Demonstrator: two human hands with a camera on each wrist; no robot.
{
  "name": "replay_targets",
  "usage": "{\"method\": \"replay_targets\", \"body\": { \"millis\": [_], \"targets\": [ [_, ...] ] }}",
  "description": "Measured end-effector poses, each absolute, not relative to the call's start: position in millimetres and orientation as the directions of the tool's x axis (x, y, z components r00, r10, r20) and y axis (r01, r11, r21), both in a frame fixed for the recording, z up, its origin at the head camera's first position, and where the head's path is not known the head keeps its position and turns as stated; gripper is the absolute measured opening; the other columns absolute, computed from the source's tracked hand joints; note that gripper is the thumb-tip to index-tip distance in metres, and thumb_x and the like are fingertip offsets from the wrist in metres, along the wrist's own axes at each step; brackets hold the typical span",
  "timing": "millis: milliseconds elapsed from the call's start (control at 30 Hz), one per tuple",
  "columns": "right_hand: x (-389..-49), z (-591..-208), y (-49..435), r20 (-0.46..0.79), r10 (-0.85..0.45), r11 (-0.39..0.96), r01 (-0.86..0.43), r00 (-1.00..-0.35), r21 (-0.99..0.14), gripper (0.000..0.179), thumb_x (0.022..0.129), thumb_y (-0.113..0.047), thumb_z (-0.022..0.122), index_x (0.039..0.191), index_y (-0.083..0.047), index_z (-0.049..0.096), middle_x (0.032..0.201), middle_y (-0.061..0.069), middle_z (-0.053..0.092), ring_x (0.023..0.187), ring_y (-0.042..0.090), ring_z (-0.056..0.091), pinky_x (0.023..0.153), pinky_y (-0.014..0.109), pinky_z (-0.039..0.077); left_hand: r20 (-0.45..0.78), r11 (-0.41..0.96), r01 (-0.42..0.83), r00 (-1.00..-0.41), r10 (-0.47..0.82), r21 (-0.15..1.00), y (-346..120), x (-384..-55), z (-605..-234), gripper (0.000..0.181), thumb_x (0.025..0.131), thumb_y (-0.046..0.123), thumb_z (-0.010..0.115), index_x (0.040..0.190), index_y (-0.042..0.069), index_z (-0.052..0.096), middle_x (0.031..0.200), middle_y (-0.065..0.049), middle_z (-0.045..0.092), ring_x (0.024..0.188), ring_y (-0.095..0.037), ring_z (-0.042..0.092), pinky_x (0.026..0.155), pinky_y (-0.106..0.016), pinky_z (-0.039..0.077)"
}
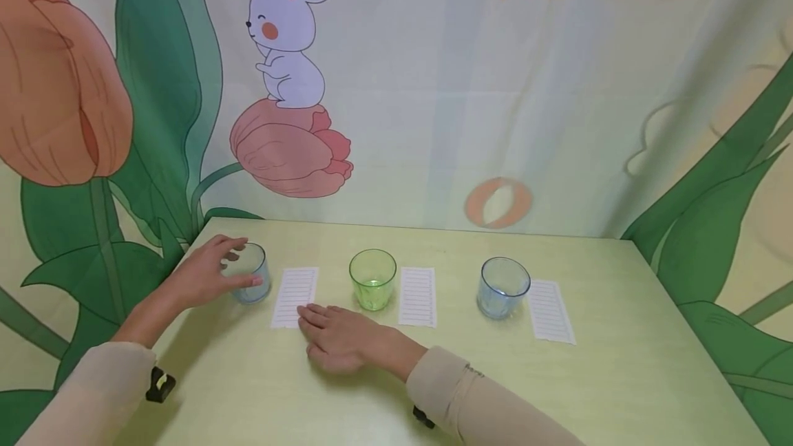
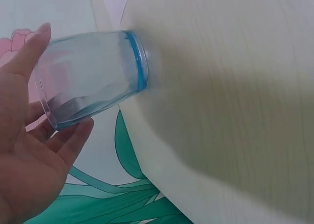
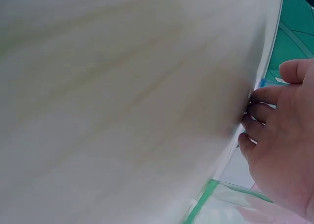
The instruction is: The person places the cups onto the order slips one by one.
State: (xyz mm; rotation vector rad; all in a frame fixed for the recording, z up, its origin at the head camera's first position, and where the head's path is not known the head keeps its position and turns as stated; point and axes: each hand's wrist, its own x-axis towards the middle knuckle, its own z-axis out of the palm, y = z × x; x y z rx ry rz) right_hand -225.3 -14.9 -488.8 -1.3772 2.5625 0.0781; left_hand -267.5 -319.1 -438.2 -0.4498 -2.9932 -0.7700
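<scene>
Smooth clear glass (image 1: 255,294) partly hidden behind my left grip (image 1: 207,270), thumb and fingers curled round it (how firmly I can't tell), my right grip (image 1: 337,341), fingers extended, covering an edge of lined paper (image 1: 292,298).

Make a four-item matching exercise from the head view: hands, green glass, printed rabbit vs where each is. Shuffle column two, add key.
Column 1
1. Left hand
2. Right hand
3. Green glass
4. Printed rabbit

Column 2
A. Atop the pink tulip print
B. Fingertips at the leftmost paper strip
C. Curved around the leftmost blue glass
D. Between the leftmost paper strip and the middle paper strip

Pairs: 1-C, 2-B, 3-D, 4-A
</scene>
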Motion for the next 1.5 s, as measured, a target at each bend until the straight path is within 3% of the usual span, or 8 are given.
{"method": "replay_targets", "body": {
  "millis": [300, 567, 1167, 1500],
  "targets": [
    [-225.4, -489.0, -16.0, -0.241, -0.814, 0.562, -0.822, -0.528, -0.096, 0.062, 0.114, -0.039, 0.021, 0.169, -0.01, 0.023, 0.177, 0.001, 0.012, 0.163, 0.016, 0.009, 0.13, 0.031, 0.012, 0.122, 0.832, 0.284, -0.959, 0.257, 0.477, -291.8, -271.8, -427.7, 0.098, 0.085, 0.06, 0.084, 0.15, -0.005, 0.052, 0.14, -0.025, 0.057, 0.124, -0.043, 0.063, 0.095, -0.058, 0.058],
    [-224.3, -487.3, -16.5, -0.238, -0.817, 0.557, -0.825, -0.525, -0.092, 0.061, 0.114, -0.038, 0.022, 0.169, -0.011, 0.025, 0.177, 0.001, 0.013, 0.163, 0.016, 0.009, 0.13, 0.031, 0.013, 0.078, 0.821, 0.29, -0.954, 0.29, 0.492, -258.6, -276.3, -425.6, 0.099, 0.084, 0.062, 0.084, 0.151, -0.004, 0.053, 0.143, -0.023, 0.056, 0.126, -0.04, 0.063, 0.098, -0.056, 0.057],
    [-223.8, -484.8, -14.8, -0.242, -0.819, 0.553, -0.829, -0.521, -0.085, 0.062, 0.114, -0.038, 0.022, 0.169, -0.01, 0.025, 0.177, 0.004, 0.014, 0.163, 0.017, 0.01, 0.13, 0.035, 0.016, 0.071, 0.817, 0.282, -0.956, 0.286, 0.503, -249.6, -272.5, -441.3, 0.095, 0.08, 0.061, 0.088, 0.149, 0.003, 0.055, 0.138, -0.017, 0.061, 0.123, -0.036, 0.064, 0.098, -0.056, 0.056],
    [-227.3, -484.0, -8.0, -0.214, -0.835, 0.542, -0.825, -0.507, -0.16, 0.063, 0.114, -0.038, 0.02, 0.169, -0.008, 0.024, 0.177, 0.005, 0.013, 0.163, 0.018, 0.01, 0.13, 0.035, 0.015, 0.063, 0.806, 0.294, -0.95, 0.306, 0.513, -249.4, -273.3, -440.6, 0.1, 0.081, 0.064, 0.086, 0.152, 0.002, 0.05, 0.142, -0.019, 0.057, 0.126, -0.038, 0.062, 0.1, -0.057, 0.055]
  ]
}}
